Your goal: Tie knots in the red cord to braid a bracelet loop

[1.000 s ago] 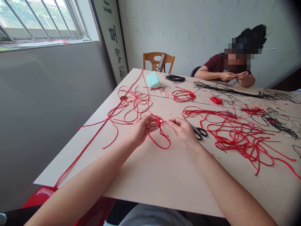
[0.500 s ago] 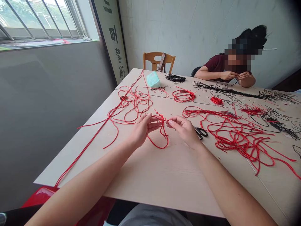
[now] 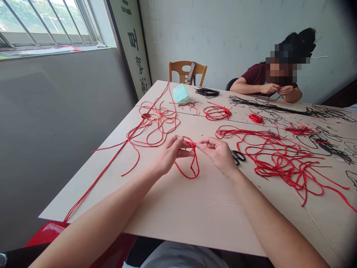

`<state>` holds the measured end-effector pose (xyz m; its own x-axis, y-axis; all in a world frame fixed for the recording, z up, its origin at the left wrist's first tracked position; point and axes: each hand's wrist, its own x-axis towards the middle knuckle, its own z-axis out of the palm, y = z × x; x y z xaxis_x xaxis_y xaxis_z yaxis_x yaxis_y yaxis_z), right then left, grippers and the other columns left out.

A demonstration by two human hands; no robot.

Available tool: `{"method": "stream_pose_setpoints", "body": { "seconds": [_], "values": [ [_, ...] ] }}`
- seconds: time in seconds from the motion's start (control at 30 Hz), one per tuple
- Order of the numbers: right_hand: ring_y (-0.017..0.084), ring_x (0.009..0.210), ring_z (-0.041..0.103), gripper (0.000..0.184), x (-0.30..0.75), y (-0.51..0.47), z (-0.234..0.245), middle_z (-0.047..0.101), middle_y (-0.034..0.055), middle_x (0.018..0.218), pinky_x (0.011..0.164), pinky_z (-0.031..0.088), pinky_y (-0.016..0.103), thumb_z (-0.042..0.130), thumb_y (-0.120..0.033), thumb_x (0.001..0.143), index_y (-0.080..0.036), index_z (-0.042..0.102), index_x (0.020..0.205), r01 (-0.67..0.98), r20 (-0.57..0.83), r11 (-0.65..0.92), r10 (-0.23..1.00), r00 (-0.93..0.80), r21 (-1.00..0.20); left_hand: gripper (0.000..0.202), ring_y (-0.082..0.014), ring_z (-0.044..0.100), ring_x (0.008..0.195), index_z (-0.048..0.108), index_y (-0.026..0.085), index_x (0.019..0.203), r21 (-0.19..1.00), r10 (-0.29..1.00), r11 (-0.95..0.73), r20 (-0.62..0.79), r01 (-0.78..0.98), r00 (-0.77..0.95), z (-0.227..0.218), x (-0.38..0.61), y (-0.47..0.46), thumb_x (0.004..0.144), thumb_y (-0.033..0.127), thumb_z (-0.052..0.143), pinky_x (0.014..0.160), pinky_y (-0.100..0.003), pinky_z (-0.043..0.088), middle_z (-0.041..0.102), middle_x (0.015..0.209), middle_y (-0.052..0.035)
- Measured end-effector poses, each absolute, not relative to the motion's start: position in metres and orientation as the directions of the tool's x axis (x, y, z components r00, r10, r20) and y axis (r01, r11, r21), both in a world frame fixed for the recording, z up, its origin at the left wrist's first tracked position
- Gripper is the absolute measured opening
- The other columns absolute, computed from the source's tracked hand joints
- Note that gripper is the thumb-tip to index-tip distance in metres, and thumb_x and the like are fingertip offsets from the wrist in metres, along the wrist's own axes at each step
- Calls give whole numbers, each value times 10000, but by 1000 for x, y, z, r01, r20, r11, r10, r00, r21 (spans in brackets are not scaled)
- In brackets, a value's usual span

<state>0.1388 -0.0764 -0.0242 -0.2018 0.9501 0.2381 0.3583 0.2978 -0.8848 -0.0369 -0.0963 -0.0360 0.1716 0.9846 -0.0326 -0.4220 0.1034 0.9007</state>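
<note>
The red twisted cord [image 3: 187, 175] is pinched near its knot by the curled fingers of the left hand [image 3: 170, 155] and at a thin end by the closed thumb and forefinger of the right hand [image 3: 219, 156], its loop hanging down to the table [image 3: 178, 212]. Scissors [image 3: 238, 157] are lying just beside the right hand, with a tangled red cord pile [image 3: 281, 162] beyond them and loose red cord [image 3: 156, 126] left of the hands. Black cord [image 3: 279, 106] is laid out farther off, near a co-worker [image 3: 258, 76].
</note>
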Motion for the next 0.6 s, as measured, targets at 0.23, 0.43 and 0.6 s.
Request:
{"method": "stream_pose_setpoints", "body": {
  "seconds": [0.23,0.43,0.6],
  "values": [
    [109,538,404,294,138,-76,-25,463,-30,546,541,338,249,635,-426,730,-162,703,838,338,213,290,945,-247,-895,252,-167,673,744,467,163,816,934,974,54,28,-352,225,-35,-37,-98,851,411,501,842,-405,488,667,860,-41],
    [116,567,473,229,141,-72,-29,560,-5,635,552,368,242,558,-375,795,-162,641,814,395,265,354,928,-262,-848,273,-194,668,826,413,154,731,970,940,-7,89,-243,328,-31,-40,-99,864,380,487,855,-401,472,660,969,-88],
    [106,545,447,193,143,-71,-29,593,5,690,527,349,238,506,-338,830,-170,598,806,510,310,397,917,-250,-763,272,-248,586,1050,473,138,679,991,879,-122,137,-64,456,-30,-45,-99,835,353,533,920,-404,422,610,1121,-137]
  ]
}}
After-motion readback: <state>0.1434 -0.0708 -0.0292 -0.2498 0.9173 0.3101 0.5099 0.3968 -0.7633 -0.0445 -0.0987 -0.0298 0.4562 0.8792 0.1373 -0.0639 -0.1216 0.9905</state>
